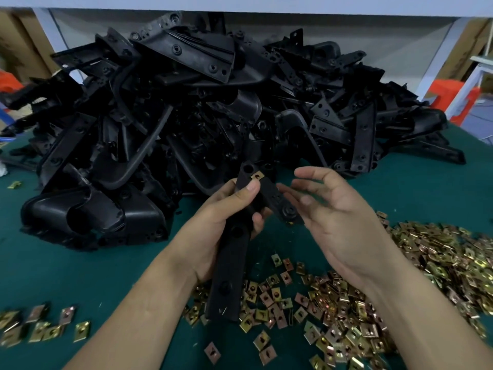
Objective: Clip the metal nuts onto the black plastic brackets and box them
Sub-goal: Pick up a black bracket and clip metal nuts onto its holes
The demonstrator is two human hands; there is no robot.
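Note:
My left hand (226, 217) grips a long black plastic bracket (230, 268) around its middle, thumb pressed near the top. A brass-coloured metal nut (257, 176) sits clipped on the bracket's upper edge, just above my thumb. My right hand (338, 217) hovers to the right of the bracket with fingers relaxed and spread, holding nothing. Several loose metal nuts (333, 311) lie scattered on the green table under and to the right of my hands.
A big heap of black plastic brackets (202, 102) fills the back of the green table (53, 268). A few more nuts (40, 327) lie at the lower left. Orange items (453, 97) and cardboard stand beyond the table's edges.

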